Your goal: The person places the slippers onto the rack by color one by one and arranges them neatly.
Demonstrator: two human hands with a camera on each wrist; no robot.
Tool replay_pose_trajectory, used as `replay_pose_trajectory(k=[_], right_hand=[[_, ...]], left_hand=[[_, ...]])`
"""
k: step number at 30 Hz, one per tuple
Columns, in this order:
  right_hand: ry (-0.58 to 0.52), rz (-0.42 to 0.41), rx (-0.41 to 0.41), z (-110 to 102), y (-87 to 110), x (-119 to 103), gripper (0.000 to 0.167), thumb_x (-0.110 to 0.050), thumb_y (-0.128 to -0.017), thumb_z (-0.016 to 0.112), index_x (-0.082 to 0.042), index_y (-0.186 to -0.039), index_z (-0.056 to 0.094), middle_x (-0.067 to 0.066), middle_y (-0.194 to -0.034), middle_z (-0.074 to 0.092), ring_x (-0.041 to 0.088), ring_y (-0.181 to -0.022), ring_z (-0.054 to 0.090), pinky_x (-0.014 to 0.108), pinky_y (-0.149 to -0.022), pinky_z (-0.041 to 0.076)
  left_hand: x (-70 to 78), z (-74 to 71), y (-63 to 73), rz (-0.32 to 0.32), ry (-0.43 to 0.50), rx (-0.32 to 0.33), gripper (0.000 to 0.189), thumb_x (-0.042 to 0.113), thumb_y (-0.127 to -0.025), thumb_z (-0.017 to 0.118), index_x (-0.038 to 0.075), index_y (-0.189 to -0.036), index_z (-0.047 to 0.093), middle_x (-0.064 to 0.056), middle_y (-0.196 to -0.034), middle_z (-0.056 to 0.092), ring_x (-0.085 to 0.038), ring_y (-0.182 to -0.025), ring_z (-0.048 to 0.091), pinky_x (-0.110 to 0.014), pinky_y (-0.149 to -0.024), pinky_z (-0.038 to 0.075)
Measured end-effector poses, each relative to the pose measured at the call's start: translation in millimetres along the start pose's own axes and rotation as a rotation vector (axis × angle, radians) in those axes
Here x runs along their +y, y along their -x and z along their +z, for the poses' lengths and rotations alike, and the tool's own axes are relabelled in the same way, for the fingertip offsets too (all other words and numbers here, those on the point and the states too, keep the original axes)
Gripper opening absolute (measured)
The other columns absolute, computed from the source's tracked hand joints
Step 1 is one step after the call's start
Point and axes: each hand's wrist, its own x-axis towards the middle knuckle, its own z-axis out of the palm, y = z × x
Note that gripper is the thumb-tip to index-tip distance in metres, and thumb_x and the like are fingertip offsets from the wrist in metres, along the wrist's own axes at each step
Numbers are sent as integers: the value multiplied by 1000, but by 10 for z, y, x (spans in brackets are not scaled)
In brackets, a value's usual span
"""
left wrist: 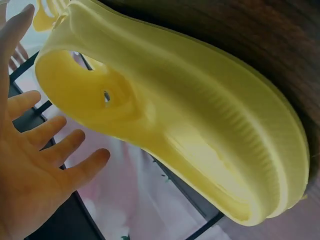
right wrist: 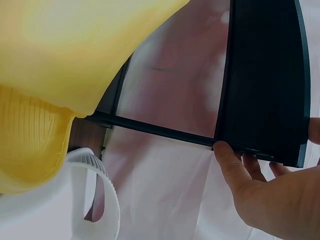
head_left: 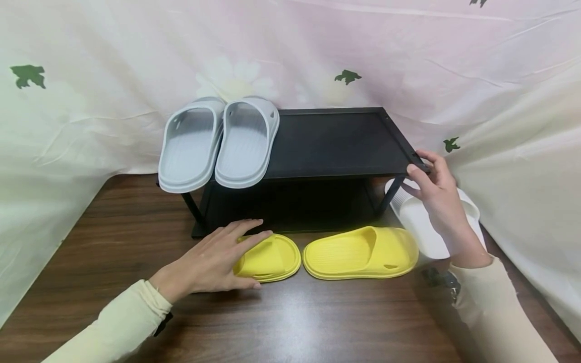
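In the head view, the left hand (head_left: 213, 262) reached in from 7 o'clock, its grip wide, fingers spread over the left yellow slide slipper (head_left: 274, 257) on the wood-grain worktop (head_left: 363, 322); contact could not be told. The right yellow slide slipper (head_left: 349, 254) lay at 5 o'clock. At 3 o'clock the right hand (head_left: 438, 196) gripped the corner of the black two-tier shoe rack (head_left: 336, 143), near a white slipper (head_left: 426, 232).

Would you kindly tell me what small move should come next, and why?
Probably the left hand should close on the left yellow slipper: it is spread open at that slipper without gripping it, while the right hand holds the rack by its corner.
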Motion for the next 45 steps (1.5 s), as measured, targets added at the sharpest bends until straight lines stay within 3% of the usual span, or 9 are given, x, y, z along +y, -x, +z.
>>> replay_pose_trajectory(k=[22, 45], right_hand=[[21, 3, 8, 4, 0, 3, 40, -9, -102, 58, -14, -140, 45, 5, -121, 46, 16, -100, 57, 18, -81, 54], [-3, -5, 5, 13, 1, 4, 37, -7, -102, 57, -14, -137, 48, 6, -120, 47, 14, -97, 59, 19, -82, 55]], left_hand=[[-77, 88, 146, -91, 51, -13, 78, 57, -78, 82, 22, -143, 57, -9, -148, 45, -30, -127, 51, -51, -96, 50], [-189, 190, 200, -101, 178, 51, 71, 51, -77, 85, 24, -139, 61, -1, -139, 53, -22, -124, 51, -50, -98, 47]])
